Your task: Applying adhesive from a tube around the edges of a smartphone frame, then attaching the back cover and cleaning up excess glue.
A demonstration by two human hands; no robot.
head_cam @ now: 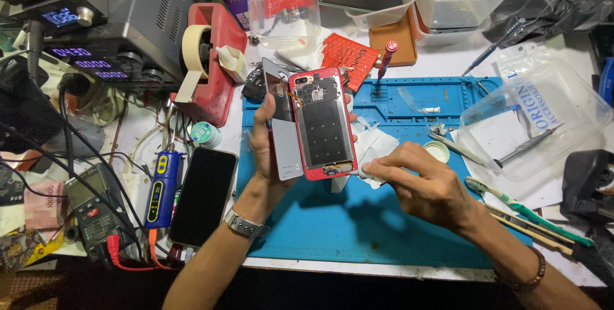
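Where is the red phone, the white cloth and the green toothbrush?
red phone [323, 124], head view, on its opened back.
white cloth [374, 147], head view, on the crumpled part above the right hand [425, 185].
green toothbrush [524, 211], head view, on its handle.

Views: one only, head-worn.
Direction: looking steeply down and forward onto blue work mat [358, 233].
Distance: close, about arm's reach.
Coverage: cluttered bench, both forearms entering from bottom edge.

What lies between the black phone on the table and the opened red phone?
In the head view, the left hand and wrist with its watch lie between the black phone and the red phone.
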